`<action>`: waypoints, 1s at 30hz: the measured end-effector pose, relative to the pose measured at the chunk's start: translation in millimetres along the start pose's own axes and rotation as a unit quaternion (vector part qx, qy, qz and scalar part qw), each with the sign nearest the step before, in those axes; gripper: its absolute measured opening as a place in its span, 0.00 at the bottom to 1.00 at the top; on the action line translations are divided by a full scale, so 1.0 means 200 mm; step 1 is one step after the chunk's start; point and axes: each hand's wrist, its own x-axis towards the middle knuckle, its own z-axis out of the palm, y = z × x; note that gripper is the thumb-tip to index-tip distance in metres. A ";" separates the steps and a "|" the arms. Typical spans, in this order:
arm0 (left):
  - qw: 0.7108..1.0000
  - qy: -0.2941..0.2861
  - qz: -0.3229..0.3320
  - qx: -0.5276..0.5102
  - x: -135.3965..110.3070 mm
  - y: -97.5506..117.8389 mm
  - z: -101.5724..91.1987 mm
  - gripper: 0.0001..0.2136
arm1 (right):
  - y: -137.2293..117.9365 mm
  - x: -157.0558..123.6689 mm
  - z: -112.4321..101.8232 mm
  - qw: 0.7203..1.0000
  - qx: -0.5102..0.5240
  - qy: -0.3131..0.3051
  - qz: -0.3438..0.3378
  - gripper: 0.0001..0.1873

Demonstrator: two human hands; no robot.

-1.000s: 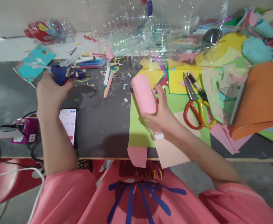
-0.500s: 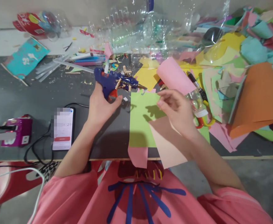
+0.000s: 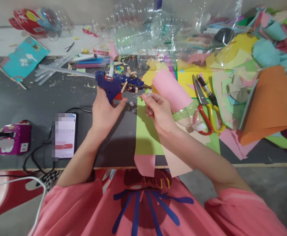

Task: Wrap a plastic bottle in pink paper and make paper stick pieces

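Note:
My left hand (image 3: 106, 109) is wrapped round the handle of a blue hot glue gun (image 3: 111, 86), its thumb near the orange trigger. A long clear glue stick (image 3: 67, 71) juts from the gun's back end, and bits of wood cling to its front. Just under the nozzle, my right hand (image 3: 159, 109) is closed in a pinch; what sits in the fingertips is too small to make out. Below that hand lies a green paper sheet (image 3: 145, 137). Beside it rests a bottle wrapped in pink paper (image 3: 171, 90).
Red-and-yellow scissors (image 3: 203, 113) and a black pen (image 3: 206, 87) lie to the right, near an orange paper piece (image 3: 271, 105). A phone (image 3: 66, 136) and cables are at the left. Clear plastic bottles (image 3: 155, 29) and paper scraps crowd the back.
My right hand has moved left to the gun's nozzle, its fingers closing into a pinch. The pink-wrapped bottle now sits further left, and the scissors show more fully. My left hand barely shifted.

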 end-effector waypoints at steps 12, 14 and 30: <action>0.999 0.011 -0.032 0.008 0.02 0.01 -0.02 0.25 | 0.04 0.04 -0.03 1.000 0.000 -0.003 -0.006 0.25; 0.999 0.019 -0.030 -0.002 0.03 0.02 -0.05 0.24 | 0.04 0.06 -0.04 1.000 -0.021 -0.002 -0.015 0.25; 0.960 0.055 -0.201 0.185 0.30 -0.28 -0.48 0.29 | -0.13 0.55 0.11 0.768 -0.610 -0.049 -0.189 0.23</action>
